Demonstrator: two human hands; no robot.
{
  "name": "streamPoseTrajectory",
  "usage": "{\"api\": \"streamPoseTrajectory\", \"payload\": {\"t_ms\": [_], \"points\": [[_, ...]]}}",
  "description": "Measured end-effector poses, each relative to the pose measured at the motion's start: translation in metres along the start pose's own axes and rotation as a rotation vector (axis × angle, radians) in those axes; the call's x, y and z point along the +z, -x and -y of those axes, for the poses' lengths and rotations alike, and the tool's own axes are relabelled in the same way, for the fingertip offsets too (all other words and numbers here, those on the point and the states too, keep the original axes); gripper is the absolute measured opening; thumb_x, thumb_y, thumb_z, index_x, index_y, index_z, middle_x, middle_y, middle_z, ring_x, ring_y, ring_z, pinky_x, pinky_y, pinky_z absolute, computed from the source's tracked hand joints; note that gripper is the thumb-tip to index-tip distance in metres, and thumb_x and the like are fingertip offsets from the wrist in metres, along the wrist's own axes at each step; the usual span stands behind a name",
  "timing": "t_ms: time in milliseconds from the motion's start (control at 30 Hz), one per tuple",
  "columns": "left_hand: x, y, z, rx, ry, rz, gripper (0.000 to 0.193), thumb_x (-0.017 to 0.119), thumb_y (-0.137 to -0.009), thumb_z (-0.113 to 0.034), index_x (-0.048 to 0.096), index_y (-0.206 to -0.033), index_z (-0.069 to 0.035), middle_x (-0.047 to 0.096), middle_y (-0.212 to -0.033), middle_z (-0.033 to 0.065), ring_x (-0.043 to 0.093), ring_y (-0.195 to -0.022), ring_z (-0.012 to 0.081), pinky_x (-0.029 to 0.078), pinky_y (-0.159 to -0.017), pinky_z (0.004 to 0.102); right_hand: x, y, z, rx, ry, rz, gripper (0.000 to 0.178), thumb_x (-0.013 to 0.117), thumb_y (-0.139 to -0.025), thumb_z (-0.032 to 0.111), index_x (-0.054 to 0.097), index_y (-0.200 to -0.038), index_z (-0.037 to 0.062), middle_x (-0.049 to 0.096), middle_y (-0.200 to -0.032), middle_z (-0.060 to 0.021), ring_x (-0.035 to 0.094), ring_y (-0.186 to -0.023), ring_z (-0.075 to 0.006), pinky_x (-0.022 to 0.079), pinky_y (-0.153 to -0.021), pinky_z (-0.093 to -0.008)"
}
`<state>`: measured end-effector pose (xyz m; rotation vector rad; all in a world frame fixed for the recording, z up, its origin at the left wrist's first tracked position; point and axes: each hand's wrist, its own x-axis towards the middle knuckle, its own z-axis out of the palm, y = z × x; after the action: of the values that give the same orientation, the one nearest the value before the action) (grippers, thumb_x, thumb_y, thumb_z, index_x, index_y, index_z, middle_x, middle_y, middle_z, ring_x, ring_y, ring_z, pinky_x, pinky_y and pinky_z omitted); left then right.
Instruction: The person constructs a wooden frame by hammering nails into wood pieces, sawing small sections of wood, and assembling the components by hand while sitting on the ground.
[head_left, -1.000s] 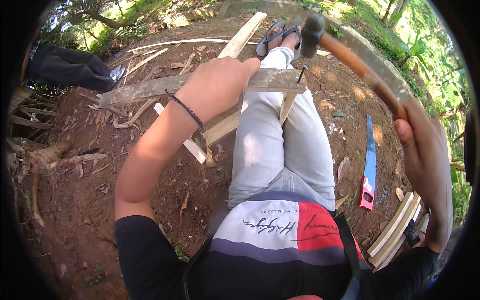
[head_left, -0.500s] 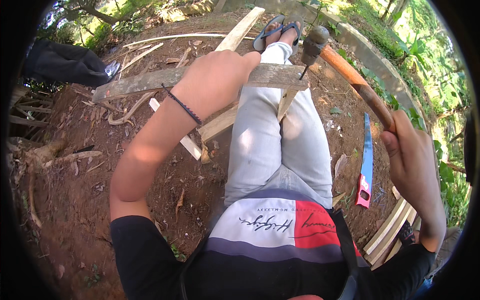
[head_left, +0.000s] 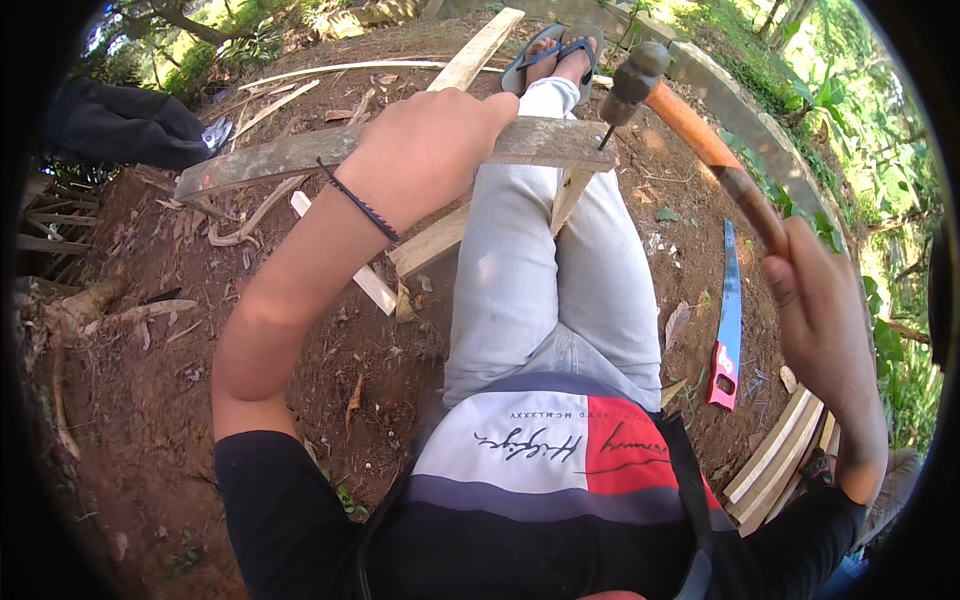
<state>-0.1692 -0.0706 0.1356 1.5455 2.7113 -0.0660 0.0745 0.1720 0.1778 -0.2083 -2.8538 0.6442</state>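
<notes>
My left hand (head_left: 425,140) grips a weathered grey wooden board (head_left: 555,143) that runs crosswise above my knees. Near the board's right end a dark nail (head_left: 606,137) stands up at a slight tilt. Just above it is the metal head of a hammer (head_left: 640,72); whether they touch is hard to tell. My right hand (head_left: 812,285) is closed round the lower part of its wooden handle. Under the board, a paler piece of wood (head_left: 571,200) shows between my legs, and another pale plank (head_left: 432,245) sticks out below my left wrist.
On the soil to the right lies a saw (head_left: 728,310) with blue blade and red handle. Several wood strips (head_left: 775,465) are stacked at lower right, near another person's foot. Someone in dark trousers (head_left: 125,122) is at upper left. A low concrete edge (head_left: 715,88) runs along the upper right.
The hammer head has risen slightly and shifted a little right relative to the nail. The whole view has moved slightly; both hands keep their grips.
</notes>
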Motion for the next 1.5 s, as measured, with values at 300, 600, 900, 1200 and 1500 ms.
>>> {"api": "streamPoseTrajectory", "payload": {"t_ms": [300,600,900,1200,1500], "points": [[-0.003,-0.002,-0.002,-0.043,-0.027,0.027,0.023,0.057,-0.079,0.001,0.053,-0.101,-0.006,0.065,-0.081,0.0221,0.065,-0.087,0.0414,0.053,-0.073,0.0513,0.006,0.002,0.006,-0.032,0.144,0.134,0.021,0.052,-0.098,0.022,0.048,-0.097,0.001,0.044,-0.062,-0.0128,0.05,-0.057,-0.0333,0.038,-0.055,-0.0425],[-0.004,-0.004,-0.001,-0.013,-0.043,0.013,0.023,0.058,-0.08,-0.001,0.053,-0.101,-0.005,0.065,-0.081,0.0225,0.065,-0.086,0.0407,0.053,-0.071,0.0505,0.009,-0.007,-0.028,-0.08,-0.021,-0.045,0.03,0.043,-0.104,0.032,0.048,-0.091,0.0051,0.041,-0.06,-0.004,0.04,-0.044,-0.0156,0.032,-0.043,-0.0294],[-0.004,-0.004,-0.003,-0.035,-0.024,0.026,0.024,0.058,-0.078,0.001,0.054,-0.101,-0.005,0.065,-0.082,0.0225,0.065,-0.085,0.0414,0.053,-0.07,0.0508,-0.016,-0.007,-0.006,0.151,-0.243,-0.103,0.028,0.042,-0.104,0.028,0.051,-0.098,0.002,0.041,-0.063,-0.0021,0.044,-0.051,-0.013,0.035,-0.048,-0.0309],[-0.001,-0.003,0.002,-0.014,-0.042,0.009,0.025,0.058,-0.077,0.002,0.053,-0.101,-0.005,0.065,-0.081,0.0222,0.065,-0.083,0.0422,0.053,-0.07,0.0515,-0.003,-0.007,-0.019,0.084,-0.443,-0.208,0.036,0.036,-0.106,0.038,0.048,-0.094,0.0063,0.039,-0.062,0.0048,0.031,-0.045,-0.0034,0.024,-0.041,-0.0211],[-0.001,-0.013,0.004,0.013,-0.048,-0.06,0.026,0.056,-0.079,0.002,0.053,-0.104,-0.005,0.064,-0.08,0.0225,0.065,-0.082,0.0422,0.052,-0.071,0.0511,-0.008,-0.006,0.0,0.179,-0.244,-0.153,0.036,0.04,-0.105,0.034,0.051,-0.087,0.0052,0.046,-0.062,0.0021,0.047,-0.053,-0.009,0.035,-0.049,-0.0287]]}}
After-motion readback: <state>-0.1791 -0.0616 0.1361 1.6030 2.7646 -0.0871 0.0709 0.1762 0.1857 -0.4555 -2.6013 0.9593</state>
